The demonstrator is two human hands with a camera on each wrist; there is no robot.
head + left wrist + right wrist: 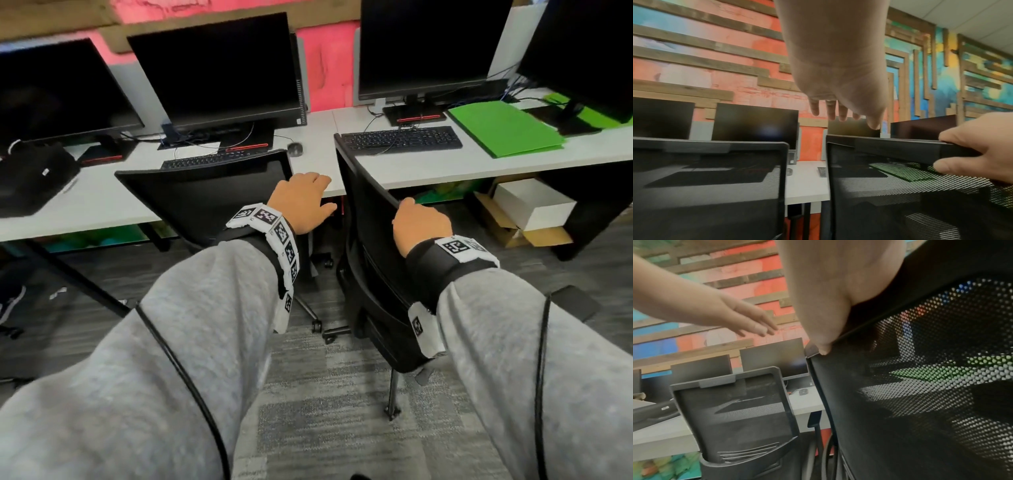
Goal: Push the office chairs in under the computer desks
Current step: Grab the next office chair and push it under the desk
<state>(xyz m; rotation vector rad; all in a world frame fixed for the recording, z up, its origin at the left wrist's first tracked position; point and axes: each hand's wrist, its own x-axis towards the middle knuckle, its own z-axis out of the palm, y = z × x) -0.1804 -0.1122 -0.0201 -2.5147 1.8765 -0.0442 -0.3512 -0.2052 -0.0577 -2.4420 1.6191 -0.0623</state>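
Two black mesh office chairs stand at a white desk (pixel 479 164). The left chair (pixel 205 195) faces the desk, its back close to the desk edge. The right chair (pixel 370 260) is turned at an angle, its back reaching out over the carpet. My right hand (pixel 409 210) grips the top rail of the right chair's back, thumb on my side, fingers curled over the far side. In the left wrist view this right hand (pixel 972 151) clasps the rail. My left hand (pixel 325 197) hovers flat in the gap between the two chairs, fingers (pixel 830 112) straight, touching nothing.
Dark monitors (pixel 219 72), keyboards (pixel 400 138), a mouse (pixel 295 148) and a green folder (pixel 503 128) lie on the desk. A black bag (pixel 30 178) sits at the left. Cardboard boxes (pixel 527 209) are under the desk at the right. Grey carpet (pixel 325 394) lies behind the chairs.
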